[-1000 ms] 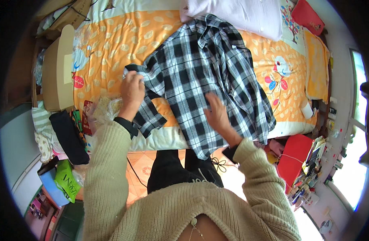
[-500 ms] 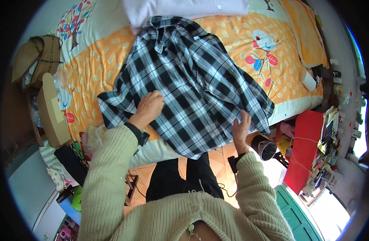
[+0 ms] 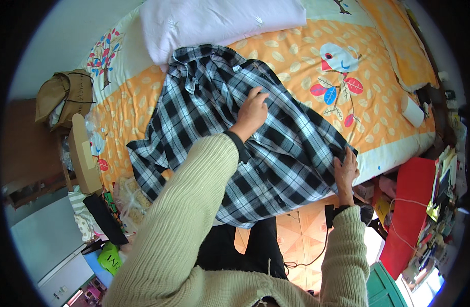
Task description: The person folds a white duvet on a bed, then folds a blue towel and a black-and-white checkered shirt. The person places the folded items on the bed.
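Observation:
A black, white and grey plaid shirt [image 3: 194,123] lies spread on the bed, collar toward the far side and hem at the near edge. My left hand [image 3: 251,113] reaches across to the shirt's upper right part, its fingers half bent with the tips apart; no cloth shows gathered in it. At the near right, my right hand [image 3: 346,171] has its thumb and fingers about the cuff end of the right sleeve. The left sleeve angles out toward the near left.
Beneath the shirt is an orange and white patterned bedspread [image 3: 291,56]. A pale folded quilt [image 3: 219,23] sits beyond the collar. Left of the bed stand a brown paper bag [image 3: 66,97] and a cardboard box [image 3: 85,158]. A white roll [image 3: 412,111] and a red panel [image 3: 410,210] are at right.
My left hand has gone from the shirt's left side to its upper right. My right hand has shifted right and outward, from the lower sleeve area to the cuff. The view has shifted slightly.

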Demonstrator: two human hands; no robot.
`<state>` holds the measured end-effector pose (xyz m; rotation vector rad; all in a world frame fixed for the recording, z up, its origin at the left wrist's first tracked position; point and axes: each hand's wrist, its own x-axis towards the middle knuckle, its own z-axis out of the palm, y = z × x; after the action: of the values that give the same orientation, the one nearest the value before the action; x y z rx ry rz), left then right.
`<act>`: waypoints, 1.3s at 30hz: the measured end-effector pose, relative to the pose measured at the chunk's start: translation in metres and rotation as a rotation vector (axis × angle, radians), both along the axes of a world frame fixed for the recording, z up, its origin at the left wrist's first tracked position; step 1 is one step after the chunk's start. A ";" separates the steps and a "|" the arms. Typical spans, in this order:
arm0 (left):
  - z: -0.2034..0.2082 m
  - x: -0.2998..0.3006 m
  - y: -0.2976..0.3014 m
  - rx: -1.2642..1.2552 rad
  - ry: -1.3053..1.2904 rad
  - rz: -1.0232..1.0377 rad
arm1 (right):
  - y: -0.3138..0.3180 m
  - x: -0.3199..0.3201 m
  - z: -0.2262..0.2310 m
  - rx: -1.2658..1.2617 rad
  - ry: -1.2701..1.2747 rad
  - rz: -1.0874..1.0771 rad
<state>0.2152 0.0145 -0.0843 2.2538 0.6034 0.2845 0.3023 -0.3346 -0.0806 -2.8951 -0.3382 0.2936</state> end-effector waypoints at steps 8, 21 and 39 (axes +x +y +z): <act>0.005 0.059 0.092 0.470 0.252 -0.093 | -0.015 -0.014 0.027 0.045 -0.035 0.228; 0.053 0.018 0.141 0.426 0.390 -0.166 | -0.028 -0.035 0.089 0.597 -0.195 0.224; 0.075 -0.020 0.175 0.570 -0.222 0.096 | -0.001 -0.145 0.156 0.348 -0.236 0.655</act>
<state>0.1957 0.1897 -0.0090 2.6806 0.5609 0.8317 0.1570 -0.3359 0.0751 -2.3960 -1.2424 -0.0181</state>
